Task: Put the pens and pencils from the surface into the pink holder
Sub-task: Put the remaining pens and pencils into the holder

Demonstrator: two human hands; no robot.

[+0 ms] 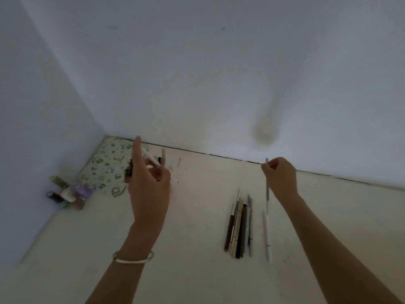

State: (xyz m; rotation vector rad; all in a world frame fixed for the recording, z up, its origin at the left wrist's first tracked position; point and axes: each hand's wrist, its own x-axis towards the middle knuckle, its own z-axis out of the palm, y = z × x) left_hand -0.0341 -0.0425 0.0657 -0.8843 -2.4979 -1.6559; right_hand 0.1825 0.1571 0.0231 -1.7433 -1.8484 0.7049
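My left hand (pixel 149 189) is raised at the left with its index finger pointing up, and its other fingers pinch a white pen (pixel 151 160). Right behind this hand stand a few pen tips (pixel 163 154). The holder under them is almost wholly hidden, so I cannot make out its shape. My right hand (pixel 281 178) is closed on a thin grey-white pen (pixel 267 189), which hangs upright above the surface. A pile of several dark and beige pens and pencils (pixel 241 224) lies between my arms. One white pen (pixel 267 233) lies alone just right of the pile.
A floral-patterned pad (pixel 105 165) lies in the back left corner. Several small bottles (pixel 68 194) stand against the left wall. White walls close the left and back sides of the pale surface (pixel 197 270).
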